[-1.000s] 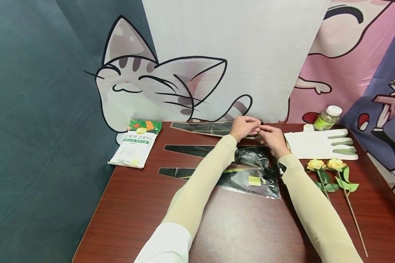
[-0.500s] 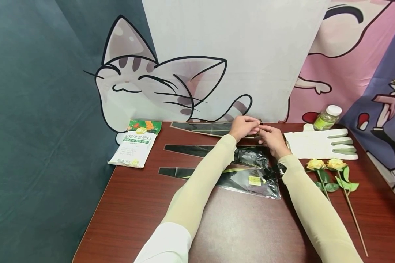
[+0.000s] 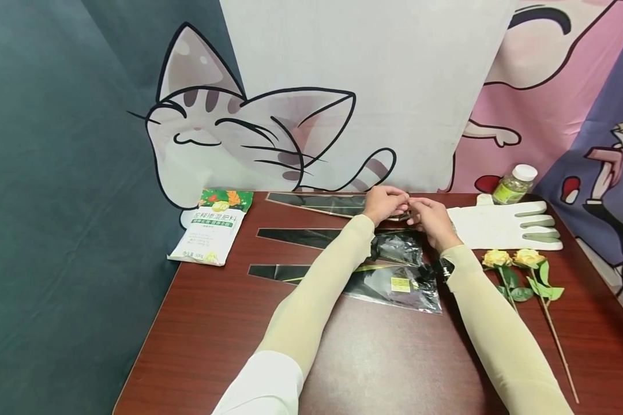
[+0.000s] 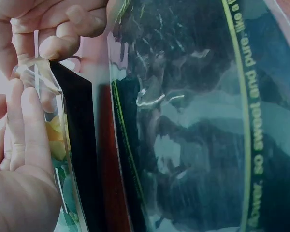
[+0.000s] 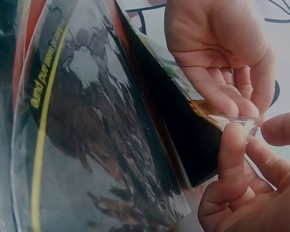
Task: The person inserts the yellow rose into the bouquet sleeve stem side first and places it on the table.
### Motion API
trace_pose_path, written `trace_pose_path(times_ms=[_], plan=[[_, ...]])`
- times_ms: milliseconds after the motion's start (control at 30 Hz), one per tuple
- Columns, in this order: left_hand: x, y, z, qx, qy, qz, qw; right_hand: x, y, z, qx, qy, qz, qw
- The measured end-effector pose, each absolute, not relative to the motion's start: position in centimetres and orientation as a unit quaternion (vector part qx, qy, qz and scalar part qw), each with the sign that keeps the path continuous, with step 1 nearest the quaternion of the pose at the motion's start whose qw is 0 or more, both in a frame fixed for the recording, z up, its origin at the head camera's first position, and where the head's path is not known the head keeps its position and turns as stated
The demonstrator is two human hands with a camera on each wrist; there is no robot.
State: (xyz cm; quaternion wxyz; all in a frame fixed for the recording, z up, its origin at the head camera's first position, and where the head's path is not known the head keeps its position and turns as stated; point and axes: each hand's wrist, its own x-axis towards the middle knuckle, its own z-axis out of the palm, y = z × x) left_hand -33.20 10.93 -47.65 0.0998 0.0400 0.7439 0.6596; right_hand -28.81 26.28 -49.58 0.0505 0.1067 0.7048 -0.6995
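Observation:
Both hands meet at the wide right end of the farthest flower sleeve (image 3: 316, 200), a tapered bag with a black back and clear front. My left hand (image 3: 384, 203) pinches the clear plastic at its top corner, and my right hand (image 3: 432, 222) pinches the same corner from the right. In the left wrist view a yellow flower (image 4: 57, 137) with green leaves shows through the clear side of this sleeve. Closer to me lie a second sleeve (image 3: 291, 236) and a third sleeve (image 3: 360, 288), partly under the left forearm; the third bears a yellow label (image 3: 400, 285).
A white and green fertilizer bag (image 3: 207, 230) lies at the back left of the brown table (image 3: 384, 357). On the right are a white glove (image 3: 490, 226), a lidded jar (image 3: 514, 185) leaning at the glove's back edge, and two yellow roses (image 3: 528, 257) with long stems.
The hands stay together at the sleeve's corner with barely any finger movement. The whole head view has shifted very slightly.

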Motion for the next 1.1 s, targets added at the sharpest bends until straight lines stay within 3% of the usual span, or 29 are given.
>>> trace_pose_path(times_ms=[433, 667, 900, 1100], plan=[[-33.2, 10.3, -47.5, 0.037, 0.735, 0.670, 0.101, -29.1, 26.4, -49.8, 0.094, 0.727, -0.679, 0.033], [-33.9, 8.8, -47.6, 0.079, 0.761, 0.641, 0.069, -29.5, 26.6, -49.8, 0.096, 0.746, -0.659, 0.018], [-34.7, 6.3, -47.7, 0.132, 0.869, 0.477, 0.005, -30.1, 26.6, -49.7, 0.102, 0.760, -0.641, 0.038], [-35.1, 4.7, -47.9, 0.146, 0.915, 0.374, 0.041, -30.4, 26.6, -49.5, 0.110, 0.753, -0.646, 0.064]])
